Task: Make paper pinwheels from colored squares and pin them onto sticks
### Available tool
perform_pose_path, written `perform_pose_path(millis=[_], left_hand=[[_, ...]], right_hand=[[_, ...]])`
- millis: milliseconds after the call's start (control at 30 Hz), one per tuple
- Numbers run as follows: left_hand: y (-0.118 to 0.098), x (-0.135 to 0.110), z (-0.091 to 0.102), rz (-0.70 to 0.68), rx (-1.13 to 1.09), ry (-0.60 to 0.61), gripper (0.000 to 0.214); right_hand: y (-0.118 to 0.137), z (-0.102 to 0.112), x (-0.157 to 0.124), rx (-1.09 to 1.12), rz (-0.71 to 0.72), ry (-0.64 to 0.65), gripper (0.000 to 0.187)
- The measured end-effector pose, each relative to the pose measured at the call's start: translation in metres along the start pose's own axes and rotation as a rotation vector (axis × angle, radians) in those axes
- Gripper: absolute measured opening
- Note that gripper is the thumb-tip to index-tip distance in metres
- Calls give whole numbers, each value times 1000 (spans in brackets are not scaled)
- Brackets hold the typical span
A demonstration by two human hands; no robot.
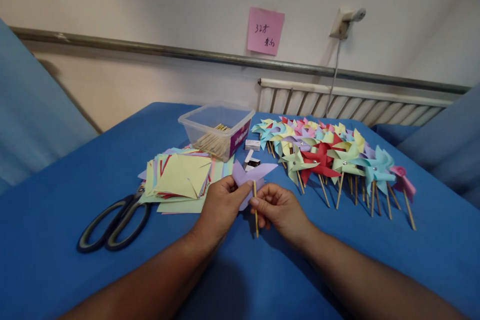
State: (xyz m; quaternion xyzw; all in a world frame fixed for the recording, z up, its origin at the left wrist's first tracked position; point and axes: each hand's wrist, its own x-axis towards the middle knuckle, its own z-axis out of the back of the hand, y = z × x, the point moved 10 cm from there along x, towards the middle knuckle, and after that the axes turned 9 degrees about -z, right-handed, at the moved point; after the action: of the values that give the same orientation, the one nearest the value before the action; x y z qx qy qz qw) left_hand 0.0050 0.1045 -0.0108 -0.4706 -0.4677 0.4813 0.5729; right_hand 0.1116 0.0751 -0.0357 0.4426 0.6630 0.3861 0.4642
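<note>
Between my hands is a purple paper pinwheel [265, 171] with a thin wooden stick [256, 217] against it. My left hand [222, 204] is closed on the pinwheel, its thumb pressed near the top of the stick. My right hand [282, 210] pinches at the stick and the paper's lower edge, the stick's bottom end pointing toward me. Whether a pin joins the stick and the paper cannot be seen. Just behind the pinwheel lies a small opened box [252, 164], with a second small white box [252, 145] beyond it.
Left of my hands lies a stack of cut coloured paper [183, 175], next to large black-handled scissors [112, 225]. A clear plastic tub [191, 130] holding wooden sticks stands behind the stack. Many finished pinwheels [318, 160] crowd the right side of the blue table [56, 210]. A radiator [352, 97] lines the wall.
</note>
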Motion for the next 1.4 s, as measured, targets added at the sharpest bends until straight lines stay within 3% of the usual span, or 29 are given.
perform_pose_path(millis=[1400], left_hand=[[1, 2, 2, 7, 32, -19, 28]], right_hand=[[-4, 2, 2, -33, 35, -11, 35]])
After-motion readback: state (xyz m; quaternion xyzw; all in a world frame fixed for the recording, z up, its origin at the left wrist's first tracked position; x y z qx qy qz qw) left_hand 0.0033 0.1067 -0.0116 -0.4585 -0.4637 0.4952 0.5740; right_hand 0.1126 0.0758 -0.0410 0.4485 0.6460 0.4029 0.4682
